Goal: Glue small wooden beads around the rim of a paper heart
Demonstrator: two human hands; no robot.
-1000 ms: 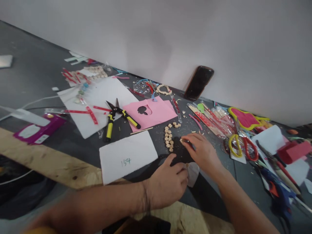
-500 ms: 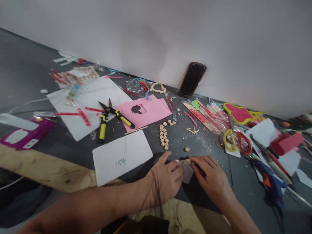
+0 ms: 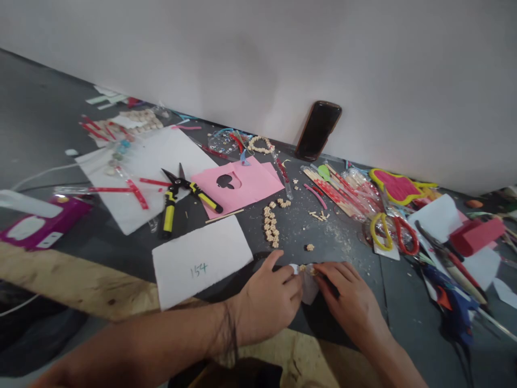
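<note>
A small piece of white paper [image 3: 309,290] lies on the dark table between my two hands, with little tan pieces [image 3: 302,268] along its far edge. My left hand [image 3: 271,297] rests over the paper's left side, its fingers curled down onto it and its index finger raised. From the right, my right hand [image 3: 350,293] pinches at the tan pieces by the paper's edge; its fingertips hide part of what they hold. Just beyond the hands sits a single tan cluster [image 3: 309,247]. A curved row of similar tan clusters [image 3: 271,223] lies farther off to the left.
Yellow-handled pliers [image 3: 172,207], pink paper [image 3: 254,186] and a white card [image 3: 202,264] with green writing lie left. A phone [image 3: 319,129] leans on the wall. To the right are scissors [image 3: 382,231], wrapped sticks [image 3: 331,188] and a blue glue gun [image 3: 454,307].
Both hands stay at the paper with only slight finger shifts. A little more of the tan pieces shows between them. The dark band on my left wrist hangs differently.
</note>
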